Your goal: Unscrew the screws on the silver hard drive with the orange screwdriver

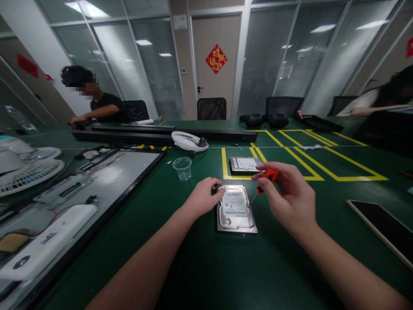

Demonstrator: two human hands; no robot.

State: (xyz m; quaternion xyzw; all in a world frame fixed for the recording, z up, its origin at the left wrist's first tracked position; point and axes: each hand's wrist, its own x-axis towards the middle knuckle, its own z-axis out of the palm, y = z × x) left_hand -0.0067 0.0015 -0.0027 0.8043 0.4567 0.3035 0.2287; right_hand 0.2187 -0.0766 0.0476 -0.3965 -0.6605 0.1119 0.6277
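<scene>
A silver hard drive (235, 211) lies label side up on the green table before me. My left hand (206, 196) grips its far left corner, thumb on the top face and fingers curled at the edge. Between the thumb and fingers of my right hand (288, 193) is a screwdriver (267, 175) with an orange and black handle. Its thin shaft slants down to the drive's right edge; whether the tip sits in a screw is too small to tell. Just beyond lies a second hard drive (245, 165), inside a yellow taped outline.
A clear plastic cup (183, 168) stands left of the drives, near a white fan grille (189, 141). A large opened panel (129, 170) fills the left side. On the right lies a phone (383, 226). Long black bars (142, 137) cross the back; two other people sit farther off.
</scene>
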